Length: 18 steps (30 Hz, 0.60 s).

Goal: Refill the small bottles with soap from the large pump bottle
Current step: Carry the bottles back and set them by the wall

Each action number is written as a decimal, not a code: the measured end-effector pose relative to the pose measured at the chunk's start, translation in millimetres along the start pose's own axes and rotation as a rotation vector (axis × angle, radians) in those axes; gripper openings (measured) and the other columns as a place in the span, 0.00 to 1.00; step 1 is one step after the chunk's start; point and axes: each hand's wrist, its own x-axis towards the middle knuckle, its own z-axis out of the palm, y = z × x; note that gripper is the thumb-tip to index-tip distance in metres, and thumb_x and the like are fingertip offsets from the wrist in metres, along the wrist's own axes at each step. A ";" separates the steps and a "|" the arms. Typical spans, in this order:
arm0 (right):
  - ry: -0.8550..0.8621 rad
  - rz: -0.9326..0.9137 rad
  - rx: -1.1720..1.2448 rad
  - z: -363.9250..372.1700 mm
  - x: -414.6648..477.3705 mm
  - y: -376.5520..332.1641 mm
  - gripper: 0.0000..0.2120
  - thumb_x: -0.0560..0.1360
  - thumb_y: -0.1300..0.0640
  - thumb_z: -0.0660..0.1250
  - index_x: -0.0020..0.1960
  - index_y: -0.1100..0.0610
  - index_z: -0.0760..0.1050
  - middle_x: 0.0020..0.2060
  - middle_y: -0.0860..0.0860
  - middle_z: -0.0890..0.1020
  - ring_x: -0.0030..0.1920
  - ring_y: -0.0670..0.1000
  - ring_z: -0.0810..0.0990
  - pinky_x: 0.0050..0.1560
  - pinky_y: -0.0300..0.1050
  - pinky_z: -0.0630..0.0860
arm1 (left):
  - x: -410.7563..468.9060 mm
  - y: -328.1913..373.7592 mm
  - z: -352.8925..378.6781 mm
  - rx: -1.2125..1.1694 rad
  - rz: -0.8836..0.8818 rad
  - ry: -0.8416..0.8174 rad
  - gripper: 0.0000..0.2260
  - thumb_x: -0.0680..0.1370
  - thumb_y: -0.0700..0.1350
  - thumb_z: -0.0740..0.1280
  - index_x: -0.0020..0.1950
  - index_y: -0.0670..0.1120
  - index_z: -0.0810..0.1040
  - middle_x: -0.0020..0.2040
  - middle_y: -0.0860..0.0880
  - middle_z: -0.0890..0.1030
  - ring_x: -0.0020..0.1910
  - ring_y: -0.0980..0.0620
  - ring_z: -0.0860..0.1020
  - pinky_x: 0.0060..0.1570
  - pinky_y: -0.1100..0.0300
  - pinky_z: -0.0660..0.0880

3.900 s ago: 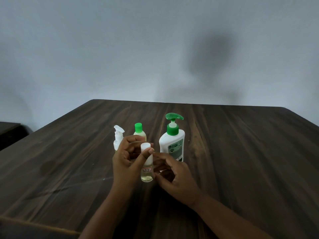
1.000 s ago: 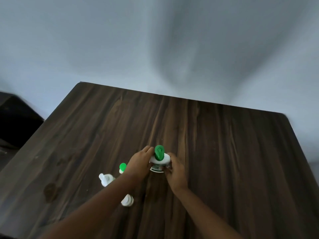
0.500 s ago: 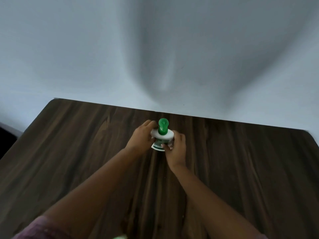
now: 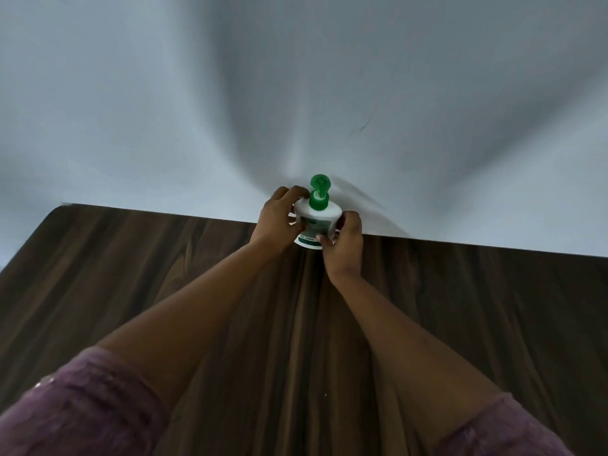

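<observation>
Gripping the pump bottle (image 4: 316, 222) from both sides, the two hands hold it upright near the far edge of the table (image 4: 131, 274). The left hand (image 4: 278, 222) wraps the bottle's left shoulder. Its fingers (image 4: 289, 192) curl round behind the white body, close beside the green pump (image 4: 319, 192), and its thumb lies on the front by the label. The right hand (image 4: 345, 240) clasps the opposite side a little lower, with fingers (image 4: 350, 216) curled round the right flank and the thumb pressed to the front near the base. The bottle sits between the two palms, touching both, and the pump head rises above the fingertips. Whether the base rests on the wood or is lifted just clear of it cannot be told. Back from the wrists, both bare forearms stretch across the dark table toward purple sleeves (image 4: 82, 406) at the lower corners. Beyond the fingers, a broad shadow falls on the pale wall (image 4: 164, 93).
</observation>
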 end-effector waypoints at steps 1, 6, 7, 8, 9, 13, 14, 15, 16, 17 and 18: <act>0.006 0.003 0.001 1.9 4.0 0.1 0.19 0.69 0.72 0.72 0.56 0.68 0.68 0.55 0.62 0.75 0.54 0.58 0.76 0.54 0.42 0.73 | 3.9 -1.3 -0.1 0.001 0.016 -0.006 0.23 0.68 0.28 0.70 0.60 0.45 0.76 0.54 0.51 0.72 0.47 0.49 0.77 0.44 0.68 0.77; 0.010 0.005 -0.013 5.5 12.4 3.4 0.18 0.69 0.73 0.72 0.53 0.69 0.67 0.53 0.63 0.74 0.48 0.54 0.73 0.50 0.40 0.71 | 7.3 -10.7 1.5 0.029 0.091 -0.011 0.22 0.69 0.30 0.71 0.60 0.45 0.74 0.55 0.52 0.69 0.48 0.50 0.78 0.47 0.62 0.79; 0.002 0.012 -0.021 5.9 12.6 4.7 0.18 0.69 0.72 0.72 0.53 0.69 0.67 0.54 0.63 0.73 0.48 0.52 0.72 0.48 0.37 0.70 | 5.9 -12.3 3.2 0.032 0.088 0.005 0.21 0.70 0.31 0.71 0.60 0.45 0.73 0.56 0.52 0.69 0.48 0.50 0.78 0.47 0.62 0.79; -0.006 0.019 -0.029 5.9 12.1 5.3 0.17 0.70 0.72 0.72 0.53 0.69 0.67 0.54 0.63 0.73 0.48 0.52 0.72 0.47 0.34 0.68 | 4.1 -12.8 4.8 0.027 0.074 0.024 0.21 0.70 0.32 0.71 0.60 0.44 0.72 0.56 0.52 0.69 0.48 0.51 0.78 0.46 0.62 0.80; -0.010 0.027 -0.029 5.8 11.7 4.2 0.17 0.70 0.72 0.71 0.54 0.69 0.67 0.55 0.63 0.73 0.49 0.54 0.73 0.46 0.32 0.66 | 2.2 -12.2 5.7 0.017 0.055 0.039 0.21 0.71 0.32 0.71 0.61 0.44 0.70 0.57 0.51 0.70 0.48 0.52 0.78 0.45 0.61 0.80; -0.015 0.110 -0.013 3.1 7.0 0.4 0.17 0.72 0.73 0.67 0.59 0.69 0.67 0.60 0.63 0.71 0.57 0.58 0.74 0.55 0.37 0.69 | -9.7 -6.6 -1.5 0.027 -0.040 0.015 0.30 0.70 0.38 0.75 0.67 0.45 0.64 0.61 0.48 0.70 0.49 0.52 0.76 0.45 0.61 0.78; -0.025 0.148 0.005 1.1 0.9 1.9 0.18 0.72 0.72 0.67 0.60 0.68 0.68 0.62 0.62 0.71 0.59 0.58 0.74 0.59 0.39 0.70 | -17.7 -5.9 -7.3 0.042 -0.048 -0.012 0.31 0.70 0.39 0.76 0.68 0.45 0.64 0.59 0.48 0.69 0.50 0.52 0.76 0.46 0.60 0.78; -0.052 0.181 0.035 -1.3 -6.3 4.5 0.19 0.72 0.73 0.67 0.61 0.67 0.68 0.62 0.61 0.70 0.59 0.57 0.74 0.62 0.43 0.72 | -25.9 -5.7 -15.3 0.071 -0.040 -0.051 0.30 0.69 0.40 0.76 0.67 0.45 0.65 0.58 0.50 0.69 0.50 0.51 0.76 0.47 0.58 0.79; -0.101 0.220 0.066 -4.6 -20.7 8.3 0.21 0.71 0.74 0.67 0.62 0.65 0.69 0.63 0.60 0.70 0.60 0.55 0.74 0.63 0.45 0.73 | -40.2 -7.2 -24.9 0.109 -0.034 -0.105 0.29 0.69 0.41 0.77 0.66 0.45 0.67 0.57 0.51 0.69 0.50 0.51 0.77 0.49 0.55 0.79; -0.158 0.253 0.095 -8.8 -37.9 11.7 0.22 0.71 0.74 0.67 0.63 0.65 0.69 0.63 0.59 0.70 0.60 0.54 0.75 0.63 0.45 0.74 | -56.3 -10.2 -35.1 0.150 -0.022 -0.172 0.27 0.69 0.41 0.77 0.64 0.45 0.69 0.56 0.52 0.68 0.50 0.50 0.77 0.49 0.53 0.80; -0.223 0.273 0.120 -13.3 -61.1 15.3 0.22 0.71 0.74 0.67 0.64 0.64 0.70 0.63 0.58 0.71 0.60 0.52 0.75 0.63 0.43 0.74 | -78.2 -15.4 -46.4 0.181 -0.007 -0.247 0.25 0.69 0.42 0.77 0.62 0.45 0.72 0.56 0.52 0.69 0.50 0.49 0.77 0.49 0.51 0.80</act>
